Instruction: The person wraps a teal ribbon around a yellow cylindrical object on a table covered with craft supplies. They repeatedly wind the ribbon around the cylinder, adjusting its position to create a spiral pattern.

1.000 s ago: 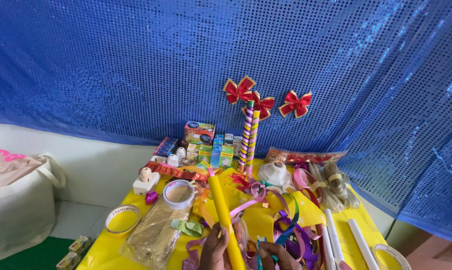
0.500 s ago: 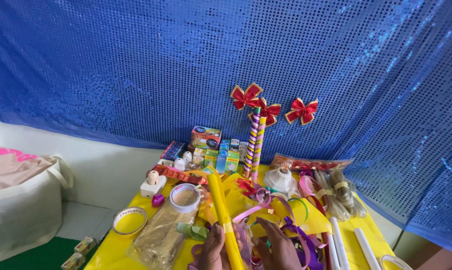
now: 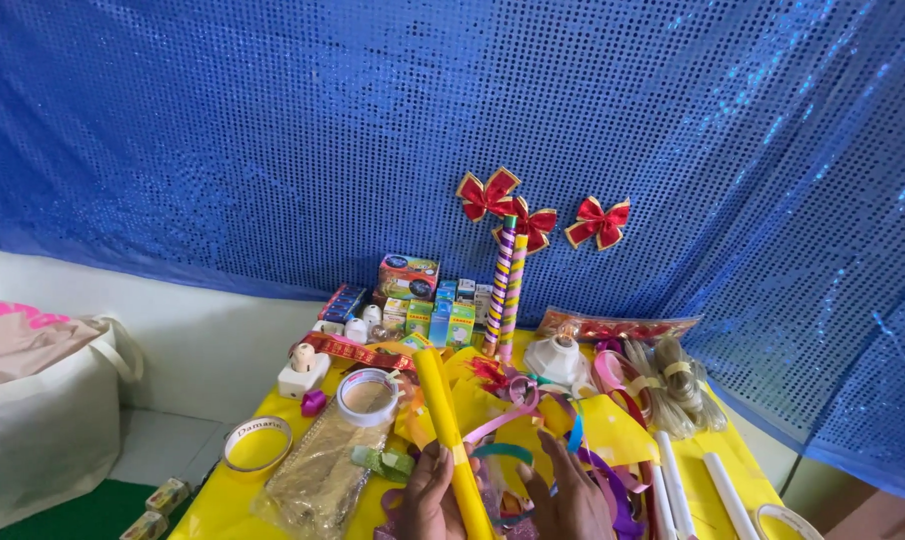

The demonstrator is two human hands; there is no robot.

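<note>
Left grip [image 3: 435,495] clamped on yellow roll [image 3: 448,430], right hand [image 3: 571,497] spread flat on ribbons [image 3: 533,440], near worktop [image 3: 228,500] edge; wrapping step, next needs ribbon picked

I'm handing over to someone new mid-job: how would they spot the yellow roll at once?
Start at the yellow table below the blue sequin curtain. At its near edge the left hand grips a long, glossy yellow paper roll that points away towards the curtain. Unlike the two striped upright sticks behind, it is plain and slanted.

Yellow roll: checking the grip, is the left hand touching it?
Touching. The head view shows the left hand's fingers wrapped around the yellow roll.
</note>
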